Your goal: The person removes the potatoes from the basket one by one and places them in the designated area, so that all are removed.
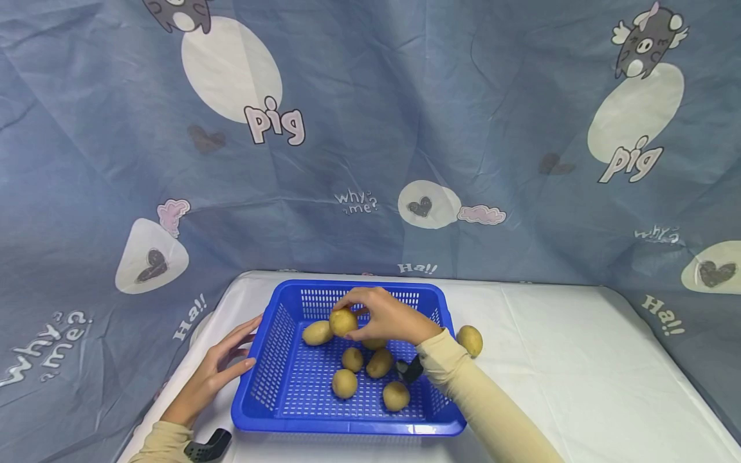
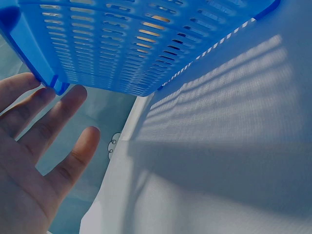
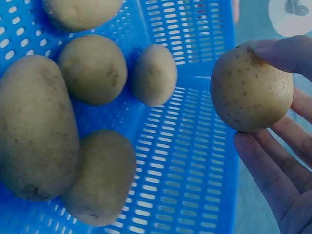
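My right hand (image 1: pixel 393 316) holds a round, speckled potato (image 3: pixel 251 90) between thumb and fingertips, above the far half of a blue perforated plastic basket (image 1: pixel 347 426). Several other potatoes lie on the basket floor, among them a long one (image 1: pixel 318 333) at the far left and a round one (image 1: pixel 396 396) near the front right. At the basket's left side is my left hand (image 1: pixel 214 366), its fingers extended. In the left wrist view those fingertips (image 2: pixel 75 95) reach the basket's rim, with the thumb spread away from them.
Outside the basket, one potato (image 1: pixel 469 341) sits on the white tablecloth (image 1: pixel 556 360) to the right, close to my right forearm. A blue printed curtain (image 1: pixel 370 148) hangs behind the table and down both sides. Each wrist carries a black device.
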### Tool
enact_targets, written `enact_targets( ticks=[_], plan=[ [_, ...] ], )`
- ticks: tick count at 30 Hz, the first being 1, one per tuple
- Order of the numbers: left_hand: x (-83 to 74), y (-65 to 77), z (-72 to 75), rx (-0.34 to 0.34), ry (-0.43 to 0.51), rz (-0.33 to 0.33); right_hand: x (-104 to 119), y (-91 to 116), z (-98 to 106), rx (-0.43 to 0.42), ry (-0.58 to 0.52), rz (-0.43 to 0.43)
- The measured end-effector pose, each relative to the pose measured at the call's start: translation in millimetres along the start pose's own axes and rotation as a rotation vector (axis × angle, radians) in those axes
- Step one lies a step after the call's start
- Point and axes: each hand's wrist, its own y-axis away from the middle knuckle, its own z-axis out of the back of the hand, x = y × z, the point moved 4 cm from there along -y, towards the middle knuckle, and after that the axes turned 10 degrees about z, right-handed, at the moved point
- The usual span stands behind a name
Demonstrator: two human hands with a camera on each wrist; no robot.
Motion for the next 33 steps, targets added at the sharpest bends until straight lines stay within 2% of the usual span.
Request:
enact_targets(
  ticks=[16, 22, 28, 33],
  plan=[
    [3.2, 0.0, 1.0, -0.011, -0.018, 0.030, 3.5, 12.2, 15.6, -0.105, -0.065, -0.001],
    [1.4, -0.1, 0.3, -0.003, -0.004, 0.005, 3.7, 17.7, 22.3, -0.147, -0.057, 0.013],
    [3.1, -0.5, 0.6, -0.003, -0.004, 0.006, 2.6, 23.9, 26.2, -0.187, -0.147, -0.001],
    [3.5, 0.0, 0.2, 0.000, -0.002, 0.002, 1.9, 28.3, 29.6, -0.197, -0.175, -0.004]
  ],
)
